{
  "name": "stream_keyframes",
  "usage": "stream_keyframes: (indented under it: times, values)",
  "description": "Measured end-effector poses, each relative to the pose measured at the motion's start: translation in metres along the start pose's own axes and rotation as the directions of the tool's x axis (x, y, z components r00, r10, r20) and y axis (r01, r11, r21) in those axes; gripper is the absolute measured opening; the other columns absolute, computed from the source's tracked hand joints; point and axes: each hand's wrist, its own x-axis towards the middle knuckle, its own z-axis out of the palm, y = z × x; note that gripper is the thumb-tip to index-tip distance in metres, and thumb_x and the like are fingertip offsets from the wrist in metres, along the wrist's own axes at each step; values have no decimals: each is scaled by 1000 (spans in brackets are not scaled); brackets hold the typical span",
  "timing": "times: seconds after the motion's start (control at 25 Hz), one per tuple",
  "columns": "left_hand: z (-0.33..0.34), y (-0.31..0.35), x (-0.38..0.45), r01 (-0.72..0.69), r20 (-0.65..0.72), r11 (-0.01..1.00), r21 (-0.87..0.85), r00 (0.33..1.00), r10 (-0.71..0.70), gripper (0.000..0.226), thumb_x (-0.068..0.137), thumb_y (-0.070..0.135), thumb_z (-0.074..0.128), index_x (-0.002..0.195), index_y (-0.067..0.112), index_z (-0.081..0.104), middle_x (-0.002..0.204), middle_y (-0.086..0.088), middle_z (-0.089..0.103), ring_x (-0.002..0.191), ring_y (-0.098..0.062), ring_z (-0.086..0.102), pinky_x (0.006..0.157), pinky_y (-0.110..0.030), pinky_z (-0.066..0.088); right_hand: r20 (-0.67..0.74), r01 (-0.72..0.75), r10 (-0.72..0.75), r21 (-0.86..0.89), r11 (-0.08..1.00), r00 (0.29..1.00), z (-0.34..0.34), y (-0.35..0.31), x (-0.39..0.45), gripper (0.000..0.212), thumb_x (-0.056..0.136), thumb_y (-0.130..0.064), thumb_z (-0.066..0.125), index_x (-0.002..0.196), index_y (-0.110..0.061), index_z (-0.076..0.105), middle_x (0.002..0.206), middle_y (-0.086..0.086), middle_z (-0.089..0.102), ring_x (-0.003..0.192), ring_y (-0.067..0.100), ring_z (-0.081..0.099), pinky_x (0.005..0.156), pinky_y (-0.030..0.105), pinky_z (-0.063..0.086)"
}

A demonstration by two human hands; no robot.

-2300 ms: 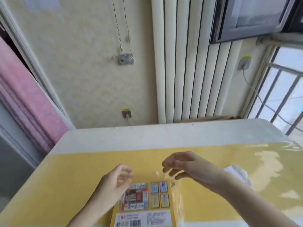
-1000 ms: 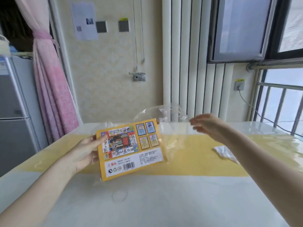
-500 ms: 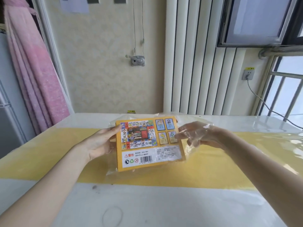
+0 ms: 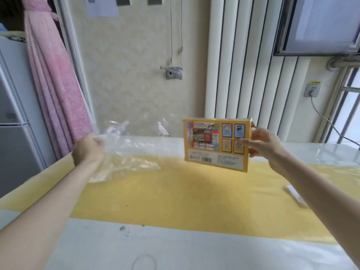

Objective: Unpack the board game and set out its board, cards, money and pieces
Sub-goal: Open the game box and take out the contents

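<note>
The yellow board game box (image 4: 212,145) is held upright above the table, its printed back facing me. My right hand (image 4: 263,145) grips its right edge, thumb on the printed face. Off to the left, my left hand (image 4: 87,149) grips the clear plastic bag (image 4: 128,152), which hangs crumpled and empty above the table's far left part. Box and bag are apart.
The table (image 4: 175,191) has a yellow cloth under a clear cover. A small white packet (image 4: 295,194) lies at the right. A pink curtain (image 4: 56,84) and a fridge (image 4: 13,121) stand at the left, a radiator (image 4: 243,65) and window behind.
The box has come out of the plastic bag. My right hand now holds the box and has carried it right; my left hand has pulled the empty bag away to the left.
</note>
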Motion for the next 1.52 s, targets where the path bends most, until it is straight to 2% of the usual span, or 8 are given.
stream_keyframes:
  times: [0.12,0.24,0.36,0.64,0.88,0.96,1.12,1.52]
  values:
    - [-8,16,5,165,-229,943,-290,944,-236,32,91,3,42,122,1,49,131,-27,41,112,-43,50,94,-43,41,-177,78,-105,-155,985,979,7,2,1,28,78,-21,72,92,-12,51,102,-1,60,62,23,66,62,45,57]
    - [11,24,-8,-290,-274,947,-141,930,244,28,83,-11,41,107,-6,53,118,-31,43,103,-39,47,89,-33,32,-186,138,-191,-268,953,964,24,2,0,30,79,-28,71,95,-13,50,108,2,62,57,26,66,60,45,56]
    - [49,-10,-12,-538,128,832,136,842,523,36,74,-20,41,103,-2,53,113,-22,42,98,-37,52,86,-38,41,-163,167,-220,-287,943,962,36,5,-2,29,81,-28,69,96,-13,49,107,0,62,58,26,65,58,46,56]
    - [48,-51,-1,-556,625,662,503,763,165,67,86,-11,34,143,23,27,152,-1,26,143,-24,14,112,-40,21,11,295,-322,-433,852,947,58,8,-12,29,79,-28,70,91,-20,45,72,-14,54,48,16,61,54,27,44]
    - [15,-5,-22,-437,8,891,-127,897,441,24,82,-3,50,96,9,64,118,-15,49,117,-33,44,100,-36,35,255,653,-626,-509,561,737,63,14,-28,27,80,-14,69,101,-8,54,104,2,56,63,22,65,57,33,49]
    - [8,34,-50,-417,288,795,-441,773,565,22,78,28,59,99,22,60,121,-6,49,119,-19,46,98,-30,37,342,721,-659,-513,466,670,57,14,-34,33,75,1,67,103,-11,53,113,10,49,69,26,65,57,42,54]
    - [3,86,-107,-407,826,812,-418,201,527,105,60,58,72,144,46,9,154,17,3,141,1,3,114,-28,15,403,799,-708,-452,397,580,35,-2,-45,37,75,9,64,104,-13,54,115,14,47,78,28,64,64,42,56]
    - [11,107,-147,-451,787,777,-439,225,575,145,37,72,72,142,40,-23,157,11,-8,144,-9,1,118,-41,14,526,806,-623,-481,344,579,22,-27,-67,41,82,8,55,118,-12,50,111,8,47,86,30,61,72,38,53]
